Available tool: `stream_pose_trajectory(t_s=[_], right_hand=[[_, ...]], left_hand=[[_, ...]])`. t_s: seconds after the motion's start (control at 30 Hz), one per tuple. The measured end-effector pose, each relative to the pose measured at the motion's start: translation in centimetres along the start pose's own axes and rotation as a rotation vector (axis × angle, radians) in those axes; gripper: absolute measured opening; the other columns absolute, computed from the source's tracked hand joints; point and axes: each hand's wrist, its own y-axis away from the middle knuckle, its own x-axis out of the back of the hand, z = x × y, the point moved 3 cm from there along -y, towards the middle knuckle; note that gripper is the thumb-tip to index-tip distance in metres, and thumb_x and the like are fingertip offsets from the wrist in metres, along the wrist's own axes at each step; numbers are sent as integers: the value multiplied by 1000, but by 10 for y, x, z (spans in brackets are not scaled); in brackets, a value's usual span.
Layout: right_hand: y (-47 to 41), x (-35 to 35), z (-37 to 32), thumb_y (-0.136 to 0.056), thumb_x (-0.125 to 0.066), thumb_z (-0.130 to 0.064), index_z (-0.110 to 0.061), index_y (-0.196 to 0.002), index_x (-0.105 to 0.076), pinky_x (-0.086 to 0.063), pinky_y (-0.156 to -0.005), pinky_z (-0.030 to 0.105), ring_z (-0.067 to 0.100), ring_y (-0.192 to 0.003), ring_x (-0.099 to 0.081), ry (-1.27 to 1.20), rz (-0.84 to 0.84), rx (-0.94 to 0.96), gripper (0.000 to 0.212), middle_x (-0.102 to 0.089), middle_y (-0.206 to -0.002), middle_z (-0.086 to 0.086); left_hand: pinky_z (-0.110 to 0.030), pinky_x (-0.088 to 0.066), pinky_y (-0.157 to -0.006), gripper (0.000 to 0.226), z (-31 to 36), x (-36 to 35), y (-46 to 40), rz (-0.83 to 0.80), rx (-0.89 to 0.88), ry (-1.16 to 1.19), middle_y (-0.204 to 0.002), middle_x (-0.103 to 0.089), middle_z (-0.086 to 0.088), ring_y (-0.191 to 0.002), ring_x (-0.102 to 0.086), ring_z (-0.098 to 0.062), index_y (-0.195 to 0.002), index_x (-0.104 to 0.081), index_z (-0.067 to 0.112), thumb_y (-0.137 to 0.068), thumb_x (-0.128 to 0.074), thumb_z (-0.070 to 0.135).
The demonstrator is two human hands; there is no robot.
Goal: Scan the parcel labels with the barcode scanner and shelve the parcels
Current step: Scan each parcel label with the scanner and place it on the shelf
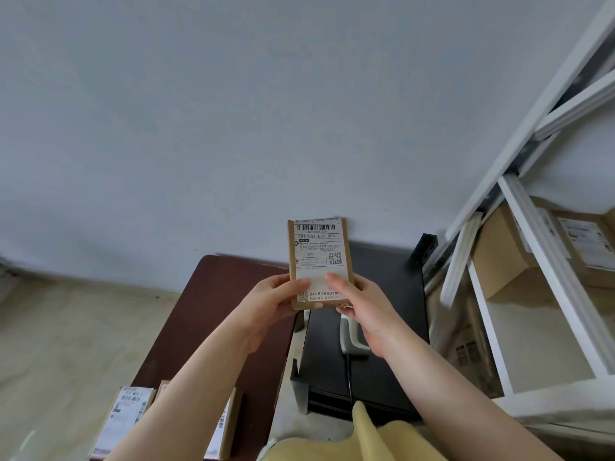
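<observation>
Both arms reached forward from the near edge, forearms converging on one small parcel (317, 261) held up in front of the wall (199, 128). Left hand (276, 299) gripped the parcel's lower left edge, fingers wrapped behind it, thumb lying across the lower front. Right hand (361, 309) took the lower right side, thumb pressed flat on the label (318, 257), other fingers behind the box (so hidden). Both grips were pinching the parcel, neither spread.

Parcel was a flat brown cardboard box, upright, label facing the camera, raised above the far end of the counters. Label text readable in part: barcode at top, "052-052 E05-050" under it, "E05" in a box mid-label, a QR code right of that, a second QR code bottom left. Bottom line had Chinese characters and "720"; the rest was too small to read.

Barcode scanner (349, 334) lay on the black counter (382, 361) just under the right hand, grey-white handle, cable (349, 377) trailing toward the near edge. Neither hand touched it.

Left of the black counter sat a dark red-brown counter (206, 311). Two more parcels (126, 420) lay at its near end, labels up, print blurred.

White metal shelf rack (532, 244) stood at the right. Cardboard boxes (509, 257) with white labels sat on it, text unreadable. Yellow garment (359, 440) showed at the near bottom edge. Pale floor (66, 344) on the left.
</observation>
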Motion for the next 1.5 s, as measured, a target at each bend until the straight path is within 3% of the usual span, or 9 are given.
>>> stream_pose_trajectory(t_s=[0.17, 0.27, 0.43, 0.6, 0.83, 0.93, 1.1, 1.3, 1.5], right_hand=[[-16, -3, 14, -83, -66, -51, -31, -120, -64, -48, -92, 23, 0, -102, -66, 12, -47, -35, 42, -74, -106, -14], [-32, 5, 38, -82, -59, -64, -25, -144, -44, -38, -106, 31, 8, -127, -50, 56, 43, -68, 75, -56, -136, -11], [-62, 41, 94, -84, -73, -49, -15, -141, -43, -46, -98, 42, 27, -125, -50, 337, 540, -137, 74, -52, -139, 9], [-83, 40, 128, -79, -79, -42, -9, -132, -42, -51, -94, 49, 33, -122, -52, 633, 574, -246, 73, -53, -132, 13], [-87, 33, 145, -85, -77, -27, -6, -113, -39, -55, -77, 43, 38, -101, -66, 531, 581, -303, 52, -63, -117, 19], [-76, 38, 133, -87, -75, -29, -11, -110, -42, -54, -77, 42, 32, -96, -65, 434, 584, -254, 45, -63, -110, 11], [-53, 38, 89, -92, -69, -28, -12, -112, -53, -51, -82, 39, 22, -91, -62, 32, 363, -163, 30, -63, -103, 8], [-9, 19, 33, -91, -61, -36, -6, -108, -66, -46, -61, 27, 14, -62, -54, -329, -157, -247, 34, -63, -78, 5], [7, 8, 26, -79, -70, -39, -6, -111, -64, -45, -57, 24, 11, -61, -51, -409, -234, -266, 47, -60, -77, 3]], left_hand=[[-21, -56, -80, 20, -7, 9, -10, 91, 33, -30, -99, -79, 0, -88, -76, -11, -113, -69, 14, -94, -65, 21], [-30, -55, -92, 31, -15, 24, -17, 174, 54, -46, -102, -79, 1, -95, -75, -14, -119, -66, 14, -91, -71, 27], [-35, -54, -99, 35, -42, 48, -20, 279, 124, -25, -103, -79, 2, -101, -74, -17, -119, -66, 16, -89, -73, 32], [-33, -56, -96, 31, -69, 60, -16, 351, 191, 27, -102, -79, 0, -99, -75, -17, -118, -66, 15, -90, -73, 28], [-18, -58, -74, 24, -85, 69, -8, 382, 202, 76, -101, -79, 0, -92, -76, -11, -115, -66, 15, -92, -70, 24], [-26, -57, -88, 30, -90, 69, -9, 401, 205, 87, -103, -79, 0, -98, -75, -15, -118, -65, 14, -91, -72, 26], [-30, -55, -95, 36, -94, 62, -18, 384, 191, 102, -108, -78, -1, -102, -74, -18, -123, -64, 13, -91, -73, 25], [-34, -54, -100, 34, -95, 44, -28, 340, 160, 98, -112, -77, -3, -103, -74, -18, -122, -65, 14, -90, -74, 22], [-37, -51, -105, 36, -97, 26, -31, 305, 148, 31, -108, -78, 2, -103, -74, -18, -120, -66, 18, -87, -77, 28]])
